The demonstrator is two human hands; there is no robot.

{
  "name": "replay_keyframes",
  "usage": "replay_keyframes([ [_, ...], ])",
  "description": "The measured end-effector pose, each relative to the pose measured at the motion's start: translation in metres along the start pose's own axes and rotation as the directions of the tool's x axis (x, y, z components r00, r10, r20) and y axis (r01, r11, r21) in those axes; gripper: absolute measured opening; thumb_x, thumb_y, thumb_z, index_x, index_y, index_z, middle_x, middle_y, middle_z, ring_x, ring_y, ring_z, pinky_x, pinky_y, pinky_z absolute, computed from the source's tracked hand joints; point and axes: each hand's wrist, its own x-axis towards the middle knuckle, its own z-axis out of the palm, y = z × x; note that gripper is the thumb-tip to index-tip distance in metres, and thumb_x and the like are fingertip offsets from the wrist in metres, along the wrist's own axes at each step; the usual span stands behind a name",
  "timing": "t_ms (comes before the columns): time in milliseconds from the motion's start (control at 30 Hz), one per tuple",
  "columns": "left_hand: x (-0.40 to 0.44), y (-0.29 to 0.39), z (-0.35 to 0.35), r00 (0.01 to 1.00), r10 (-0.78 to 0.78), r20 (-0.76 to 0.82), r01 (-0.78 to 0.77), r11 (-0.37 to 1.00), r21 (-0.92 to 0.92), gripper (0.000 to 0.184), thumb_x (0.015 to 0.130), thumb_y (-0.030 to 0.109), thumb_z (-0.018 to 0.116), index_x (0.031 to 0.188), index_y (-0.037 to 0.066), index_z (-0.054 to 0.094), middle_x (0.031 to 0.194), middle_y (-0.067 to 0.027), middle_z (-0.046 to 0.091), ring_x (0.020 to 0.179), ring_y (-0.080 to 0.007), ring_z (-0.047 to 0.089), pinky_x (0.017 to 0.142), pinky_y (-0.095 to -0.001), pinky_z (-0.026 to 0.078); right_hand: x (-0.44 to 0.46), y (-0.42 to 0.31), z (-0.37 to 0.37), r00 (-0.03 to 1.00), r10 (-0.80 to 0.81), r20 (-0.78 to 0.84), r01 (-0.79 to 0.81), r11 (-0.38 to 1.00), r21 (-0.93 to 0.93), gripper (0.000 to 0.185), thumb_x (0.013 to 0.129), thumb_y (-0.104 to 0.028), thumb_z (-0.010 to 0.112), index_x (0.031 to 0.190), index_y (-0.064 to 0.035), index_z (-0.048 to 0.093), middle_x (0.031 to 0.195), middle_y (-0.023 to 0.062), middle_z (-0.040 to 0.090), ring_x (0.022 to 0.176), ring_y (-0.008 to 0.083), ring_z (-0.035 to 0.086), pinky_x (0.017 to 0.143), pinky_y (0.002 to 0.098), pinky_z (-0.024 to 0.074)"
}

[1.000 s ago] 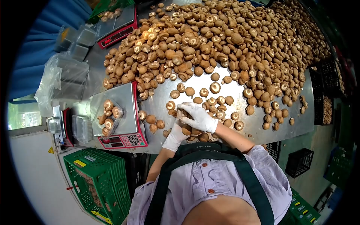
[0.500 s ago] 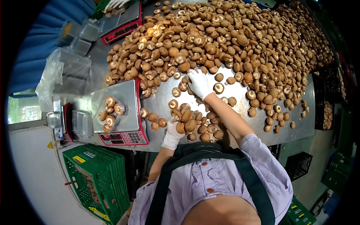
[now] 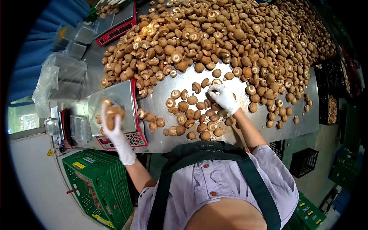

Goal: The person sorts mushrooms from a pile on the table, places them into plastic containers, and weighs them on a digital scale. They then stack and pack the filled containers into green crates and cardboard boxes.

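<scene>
My left hand (image 3: 114, 132), in a white glove and slightly blurred, is closed around shiitake mushrooms (image 3: 115, 113) above the red-framed scale (image 3: 128, 89). A few more mushrooms show beside it over the weighing plate, and the clear tray there is mostly hidden. My right hand (image 3: 224, 99), also gloved, is over the loose mushrooms (image 3: 190, 113) on the metal table (image 3: 245, 128). Its fingers curl together next to a mushroom (image 3: 217, 82) with a pale underside. Whatever lies between those fingertips is hidden.
A large heap of mushrooms (image 3: 230, 34) covers the far side. At the left are a second scale (image 3: 115, 33), clear plastic trays (image 3: 80, 128) and a plastic bag (image 3: 48, 78). Green crates (image 3: 96, 172) stand below left, black crates (image 3: 304, 161) at the right.
My left hand has moved left from the loose mushrooms to above the scale, carrying mushrooms. My right hand has drawn back toward me and right, away from the heap's edge.
</scene>
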Motion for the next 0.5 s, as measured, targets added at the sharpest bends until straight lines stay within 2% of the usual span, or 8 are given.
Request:
replay_keyframes([
  [67, 0.029, -0.023, -0.038, 0.918, 0.392, -0.062, -0.303, 0.792, 0.53, 0.054, 0.077, 0.017, 0.068, 0.127, 0.005, 0.051, 0.135, -0.0172, 0.043, 0.122, -0.0312, 0.045, 0.101, -0.0392, 0.037, 0.007, 0.003, -0.001, 0.998, 0.018, -0.053, -0.016, 0.999, 0.035, 0.015, 0.081, -0.017, 0.061, 0.09, -0.006, 0.066, 0.088, 0.0128, 0.065, 0.083, 0.0287, 0.063, 0.077, 0.0356, 0.0494],
  [100, 0.038, -0.027, -0.056, 0.916, 0.397, -0.05, -0.308, 0.779, 0.546, 0.054, 0.077, 0.017, 0.068, 0.127, 0.005, 0.051, 0.135, -0.0172, 0.043, 0.122, -0.0312, 0.045, 0.101, -0.0392, 0.037, 0.008, 0.007, 0.005, 0.998, 0.036, -0.048, -0.035, 0.999, 0.022, 0.016, 0.081, -0.018, 0.061, 0.091, -0.0062, 0.066, 0.088, 0.0131, 0.066, 0.083, 0.0296, 0.063, 0.077, 0.0362, 0.0493],
  [167, 0.055, -0.049, -0.072, 0.956, 0.265, 0.123, -0.233, 0.44, 0.867, 0.06, 0.075, 0.025, 0.072, 0.129, 0.01, 0.05, 0.137, -0.0207, 0.04, 0.123, -0.036, 0.043, 0.102, -0.0427, 0.036, 0.019, -0.005, -0.006, 0.994, 0.09, -0.055, -0.093, 0.994, -0.05, 0.019, 0.081, -0.02, 0.062, 0.094, -0.0062, 0.066, 0.085, 0.0144, 0.065, 0.082, 0.0273, 0.063, 0.076, 0.0344, 0.049],
  [200, 0.061, -0.071, -0.08, 0.967, 0.185, 0.173, -0.24, 0.453, 0.858, 0.065, 0.076, 0.034, 0.071, 0.133, 0.015, 0.046, 0.139, -0.0216, 0.038, 0.125, -0.0393, 0.039, 0.105, -0.0475, 0.031, 0.025, -0.003, -0.008, 0.993, 0.087, -0.076, -0.094, 0.992, -0.086, 0.021, 0.082, -0.021, 0.063, 0.097, -0.0057, 0.066, 0.082, 0.0149, 0.064, 0.081, 0.0244, 0.063, 0.075, 0.0319, 0.0488],
  [267, 0.059, -0.085, -0.081, 0.977, 0.072, 0.199, -0.211, 0.255, 0.943, 0.07, 0.078, 0.045, 0.066, 0.137, 0.018, 0.041, 0.139, -0.0208, 0.038, 0.128, -0.0399, 0.035, 0.107, -0.05, 0.026, 0.028, 0.004, -0.005, 0.993, 0.015, -0.116, -0.03, 0.992, -0.126, 0.023, 0.081, -0.021, 0.063, 0.097, -0.0049, 0.066, 0.085, 0.0156, 0.064, 0.081, 0.0267, 0.062, 0.076, 0.0329, 0.0484],
  [400, 0.056, -0.06, -0.063, 0.989, 0.076, 0.126, -0.143, 0.295, 0.945, 0.07, 0.079, 0.048, 0.063, 0.138, 0.021, 0.039, 0.141, -0.0181, 0.037, 0.13, -0.0345, 0.035, 0.109, -0.0505, 0.022, 0.038, 0.008, -0.004, 0.997, 0.027, -0.078, -0.037, 0.99, -0.134, 0.02, 0.08, -0.022, 0.062, 0.094, -0.0077, 0.066, 0.09, 0.0141, 0.064, 0.083, 0.0303, 0.061, 0.075, 0.0382, 0.0493],
  [467, 0.048, -0.052, -0.038, 0.966, 0.223, 0.129, -0.191, 0.284, 0.94, 0.06, 0.08, 0.037, 0.065, 0.133, 0.016, 0.046, 0.134, -0.0173, 0.045, 0.123, -0.0302, 0.044, 0.105, -0.0457, 0.03, 0.043, 0.001, 0.002, 0.989, -0.098, -0.113, 0.069, 0.969, -0.236, 0.023, 0.079, -0.021, 0.063, 0.098, -0.0087, 0.065, 0.089, 0.0128, 0.065, 0.085, 0.0293, 0.06, 0.075, 0.0385, 0.0493],
  [500, 0.047, -0.051, -0.026, 0.939, 0.312, 0.146, -0.292, 0.495, 0.818, 0.051, 0.08, 0.03, 0.066, 0.126, 0.012, 0.052, 0.127, -0.017, 0.051, 0.117, -0.0295, 0.049, 0.101, -0.0428, 0.035, 0.045, -0.011, 0.002, 0.982, -0.173, -0.079, 0.15, 0.959, -0.241, 0.026, 0.077, -0.02, 0.064, 0.101, -0.0096, 0.063, 0.088, 0.0131, 0.064, 0.089, 0.0301, 0.059, 0.077, 0.0386, 0.049],
])
